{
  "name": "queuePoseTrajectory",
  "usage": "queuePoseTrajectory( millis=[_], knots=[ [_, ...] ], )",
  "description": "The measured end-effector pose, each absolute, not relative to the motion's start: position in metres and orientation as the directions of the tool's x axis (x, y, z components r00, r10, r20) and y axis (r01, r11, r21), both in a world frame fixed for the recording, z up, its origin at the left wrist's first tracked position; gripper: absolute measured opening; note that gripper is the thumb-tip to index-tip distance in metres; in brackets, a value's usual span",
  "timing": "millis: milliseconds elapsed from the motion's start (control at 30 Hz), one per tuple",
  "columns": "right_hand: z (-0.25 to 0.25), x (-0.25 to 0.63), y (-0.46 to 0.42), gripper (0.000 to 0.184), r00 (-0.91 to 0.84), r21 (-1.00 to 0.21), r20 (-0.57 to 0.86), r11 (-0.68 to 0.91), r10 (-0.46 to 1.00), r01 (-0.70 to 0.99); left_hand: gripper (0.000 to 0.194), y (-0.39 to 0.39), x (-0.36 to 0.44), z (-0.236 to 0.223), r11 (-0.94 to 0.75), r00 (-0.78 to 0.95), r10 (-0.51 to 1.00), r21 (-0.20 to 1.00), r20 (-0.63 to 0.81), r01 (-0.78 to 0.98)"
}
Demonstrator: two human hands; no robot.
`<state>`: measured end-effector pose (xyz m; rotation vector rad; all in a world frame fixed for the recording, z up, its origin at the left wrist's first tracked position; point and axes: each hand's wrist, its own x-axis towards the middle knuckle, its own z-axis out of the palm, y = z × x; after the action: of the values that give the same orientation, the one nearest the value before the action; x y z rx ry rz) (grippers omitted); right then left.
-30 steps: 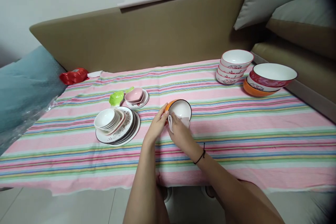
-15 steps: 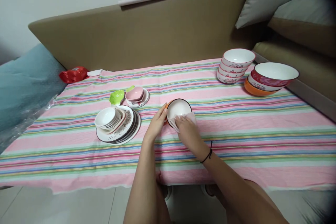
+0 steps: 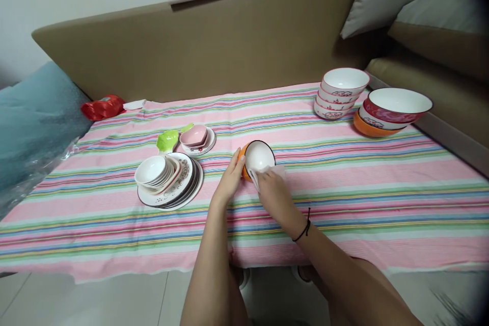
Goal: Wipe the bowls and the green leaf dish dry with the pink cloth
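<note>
An orange bowl with a white inside and a dark rim is tilted on the striped cloth, its opening turned toward the right. My left hand grips the bowl's orange outer side, fingers along its left edge. In my right hand is a thin white wipe, pinched between the fingers and pressed at the bowl's lower right rim. Part of the wipe is hidden under my fingers.
Left of my hands are stacked plates and small bowls, a green dish and a pink bowl on saucers. Stacked bowls and larger bowls stand at right. A red shiny bundle lies far left.
The bowl has tipped further to the right, showing more of its orange side. My right hand with the wipe has moved from inside the bowl to its lower right rim.
</note>
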<state>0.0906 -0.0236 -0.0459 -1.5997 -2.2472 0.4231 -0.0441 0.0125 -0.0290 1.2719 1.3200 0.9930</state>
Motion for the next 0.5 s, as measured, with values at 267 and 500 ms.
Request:
queuePoseTrajectory(
  millis=[267, 500],
  knots=[
    [-0.037, 0.088, -0.020, 0.030, -0.306, -0.410, 0.081, 0.312, 0.949, 0.857, 0.066, 0.009, -0.049, -0.024, 0.227, 0.023, 0.973, 0.971, -0.229, 0.079],
    [-0.044, 0.080, -0.025, 0.035, -0.440, -0.567, 0.126, 0.429, 0.889, 0.703, 0.043, 0.013, -0.048, -0.016, 0.009, 0.017, 1.000, 0.931, -0.016, 0.365]
  ],
)
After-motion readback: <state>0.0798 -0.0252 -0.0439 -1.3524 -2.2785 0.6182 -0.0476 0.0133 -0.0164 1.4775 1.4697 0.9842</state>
